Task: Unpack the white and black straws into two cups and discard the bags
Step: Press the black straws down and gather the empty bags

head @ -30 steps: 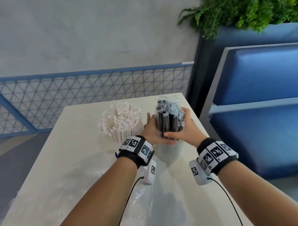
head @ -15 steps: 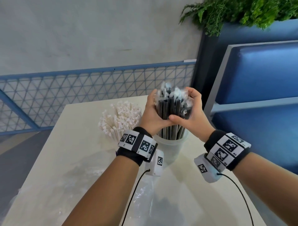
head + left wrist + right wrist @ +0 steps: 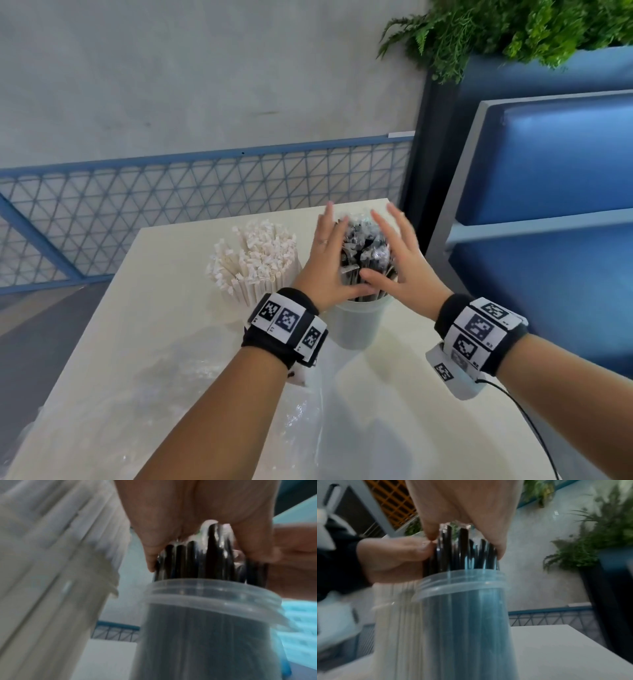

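Note:
Black straws [image 3: 364,253] in clear wrappers stand upright in a translucent cup [image 3: 358,323] at the far right of the table. My left hand [image 3: 323,263] and right hand [image 3: 404,263] flank the bundle, palms against it, fingers straight and spread upward, thumbs meeting in front. The left wrist view shows the black straws [image 3: 197,561] rising out of the cup [image 3: 205,615] under my palm. The right wrist view shows the same black straws [image 3: 462,550] and cup [image 3: 462,608]. White wrapped straws [image 3: 255,260] stand fanned out just left; my left wrist hides their cup.
Crumpled clear plastic bags [image 3: 212,394] lie on the near half of the cream table [image 3: 164,308]. A blue bench [image 3: 548,171] stands close on the right. A blue mesh railing [image 3: 137,212] runs behind the table, with a planter of ferns [image 3: 513,27] above the bench.
Both hands gripped the black straw bundle and lifted it slightly half a second ago. Now their fingers have straightened and spread, and the straws sit lower in the cup.

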Tool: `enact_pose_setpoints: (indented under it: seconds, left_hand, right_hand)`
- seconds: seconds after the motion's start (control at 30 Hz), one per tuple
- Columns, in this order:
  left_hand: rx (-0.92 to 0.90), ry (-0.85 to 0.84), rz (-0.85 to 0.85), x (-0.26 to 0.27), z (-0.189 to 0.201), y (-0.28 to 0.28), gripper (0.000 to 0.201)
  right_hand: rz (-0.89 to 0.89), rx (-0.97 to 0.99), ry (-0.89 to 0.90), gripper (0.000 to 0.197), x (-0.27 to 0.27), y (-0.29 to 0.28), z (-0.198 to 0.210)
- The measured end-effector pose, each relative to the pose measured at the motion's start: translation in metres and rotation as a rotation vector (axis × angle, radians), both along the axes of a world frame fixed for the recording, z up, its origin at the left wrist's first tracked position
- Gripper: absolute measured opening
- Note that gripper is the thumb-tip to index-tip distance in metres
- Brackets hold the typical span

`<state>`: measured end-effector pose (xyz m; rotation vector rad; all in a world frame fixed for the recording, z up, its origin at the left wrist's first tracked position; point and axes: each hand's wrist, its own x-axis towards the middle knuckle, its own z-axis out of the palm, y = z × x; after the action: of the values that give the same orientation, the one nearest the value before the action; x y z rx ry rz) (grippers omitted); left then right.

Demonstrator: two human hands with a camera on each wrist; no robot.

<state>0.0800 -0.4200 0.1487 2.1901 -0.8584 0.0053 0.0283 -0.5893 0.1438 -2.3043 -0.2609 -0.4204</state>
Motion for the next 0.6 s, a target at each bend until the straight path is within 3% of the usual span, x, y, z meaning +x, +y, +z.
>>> enact_pose_setpoints:
  seconds: [0.07, 0.13, 0.23, 0.33, 0.4, 0.5, 0.6]
  left_hand:
    - [-0.145, 0.196, 0.064, 0.001, -0.005, 0.005, 0.130]
    - [-0.234, 0.378, 0.074, 0.002, -0.009, 0.006, 0.133]
    - [-0.191, 0.404, 0.080, 0.010, -0.007, 0.001, 0.110]
    - [-0.255, 0.381, 0.113, 0.013, 0.000, -0.003, 0.079]
    - [-0.329, 0.334, 0.149, 0.012, 0.006, -0.004, 0.072]
    - [-0.427, 0.208, 0.228, 0.011, 0.019, -0.005, 0.073]
    - [-0.387, 0.227, 0.220, 0.009, 0.023, -0.002, 0.087]
  right_hand:
    - [-0.068, 0.166, 0.085, 0.115, 0.003, -0.010, -0.001]
    - [-0.040, 0.278, 0.270, 0.132, 0.007, -0.018, -0.003]
    - [0.009, 0.152, 0.376, 0.116, 0.015, -0.017, -0.005]
    - [-0.081, 0.195, 0.234, 0.077, 0.020, -0.006, -0.001]
    - [-0.123, 0.218, 0.150, 0.060, 0.020, -0.002, 0.007]
    - [-0.139, 0.192, 0.054, 0.054, 0.017, -0.002, 0.021]
    - [-0.079, 0.252, 0.091, 0.073, 0.013, 0.006, 0.027]
